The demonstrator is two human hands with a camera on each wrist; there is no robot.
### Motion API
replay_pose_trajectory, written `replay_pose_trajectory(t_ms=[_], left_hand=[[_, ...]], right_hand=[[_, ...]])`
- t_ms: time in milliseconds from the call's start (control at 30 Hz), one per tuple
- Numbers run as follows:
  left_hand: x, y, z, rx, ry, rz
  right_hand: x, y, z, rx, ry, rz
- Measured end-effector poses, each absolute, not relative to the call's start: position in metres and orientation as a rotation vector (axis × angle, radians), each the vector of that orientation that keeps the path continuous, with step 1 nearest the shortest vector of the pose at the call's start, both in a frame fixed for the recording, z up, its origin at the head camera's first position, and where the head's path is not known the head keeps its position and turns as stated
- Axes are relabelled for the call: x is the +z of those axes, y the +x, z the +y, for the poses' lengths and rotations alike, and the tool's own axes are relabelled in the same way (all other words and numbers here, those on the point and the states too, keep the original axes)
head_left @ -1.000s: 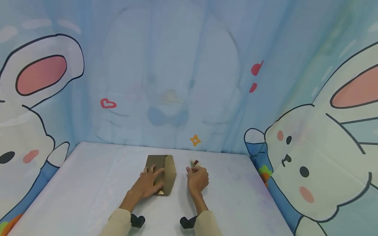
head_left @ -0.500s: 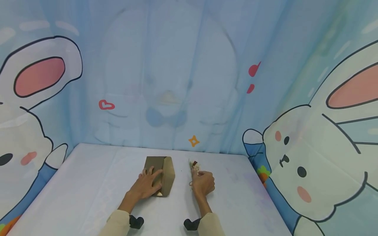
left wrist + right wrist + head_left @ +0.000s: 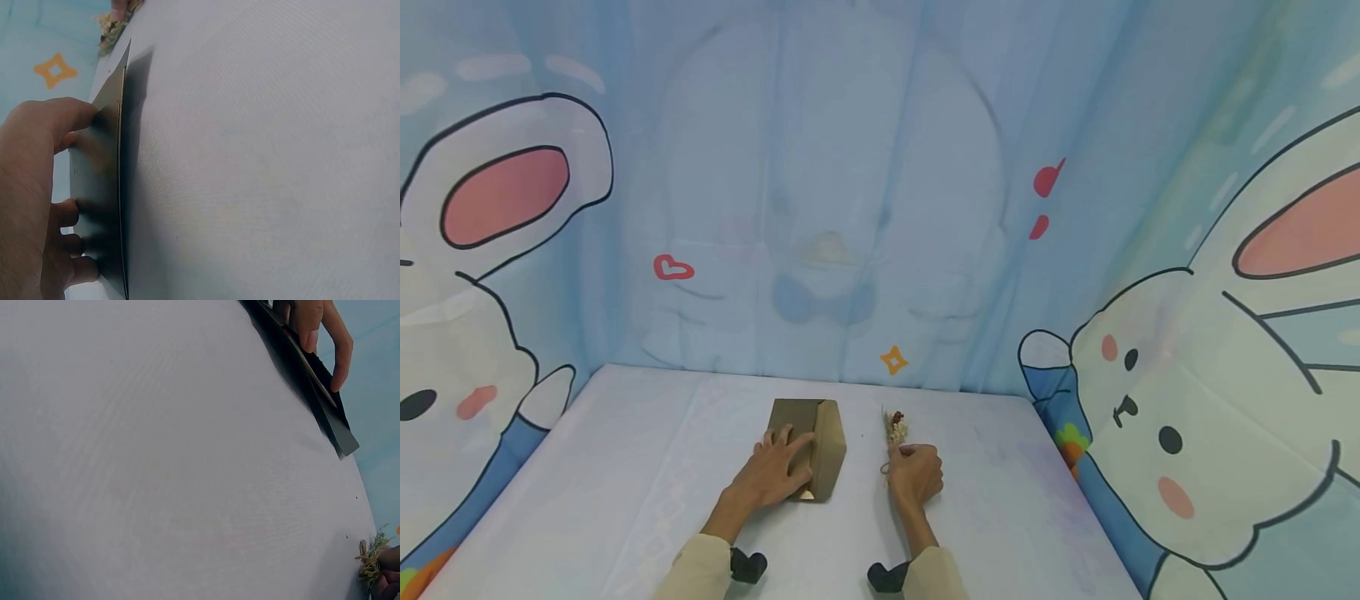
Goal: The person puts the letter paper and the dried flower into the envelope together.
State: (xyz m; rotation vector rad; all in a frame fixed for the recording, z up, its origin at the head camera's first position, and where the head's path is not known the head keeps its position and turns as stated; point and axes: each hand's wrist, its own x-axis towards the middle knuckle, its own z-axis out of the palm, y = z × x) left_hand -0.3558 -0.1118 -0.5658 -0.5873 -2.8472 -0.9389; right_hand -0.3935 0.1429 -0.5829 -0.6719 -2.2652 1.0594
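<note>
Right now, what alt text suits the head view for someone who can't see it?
A person's left hand rests on a brown envelope on a white table; the right hand, curled, touches a dried-flower bunch. Cartoon rabbits decorate the blue curtain.

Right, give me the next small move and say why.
Probably bring the dried flower bunch left to the envelope: the right hand pinches the bunch, the left hand rests on the envelope, and the flap, on the bunch's side, looks open.
</note>
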Motion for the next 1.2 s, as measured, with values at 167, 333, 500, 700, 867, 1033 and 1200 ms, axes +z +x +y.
replay_pose_trajectory(t_ms=[167, 333, 500, 700, 867, 1033, 1200], left_hand=[[-0.5666, -0.3567, -0.1118, -0.934, -0.589, -2.848], [-0.5666, -0.3573, -0.1109, -0.933, -0.579, -2.86], [-0.5653, -0.3571, -0.1104, -0.936, -0.574, -2.867], [-0.5647, -0.3562, -0.1107, -0.941, -0.582, -2.862], [-0.5648, -0.3552, -0.1108, -0.934, -0.586, -2.856], [-0.5629, -0.3548, -0.1109, -0.95, -0.577, -2.864], [-0.5628, -0.3554, -0.111, -0.956, -0.575, -2.872]], right_hand=[[-0.585, -0.3949, 0.144, 1.07, -0.653, -2.248], [-0.586, -0.3966, 0.1459, 1.077, -0.64, -2.239], [-0.5863, -0.398, 0.1466, 1.085, -0.633, -2.235], [-0.5874, -0.399, 0.148, 1.085, -0.64, -2.226], [-0.5868, -0.3981, 0.1482, 1.091, -0.631, -2.219], [-0.5829, -0.3971, 0.1465, 1.095, -0.62, -2.22], [-0.5781, -0.3968, 0.1429, 1.095, -0.596, -2.232]])
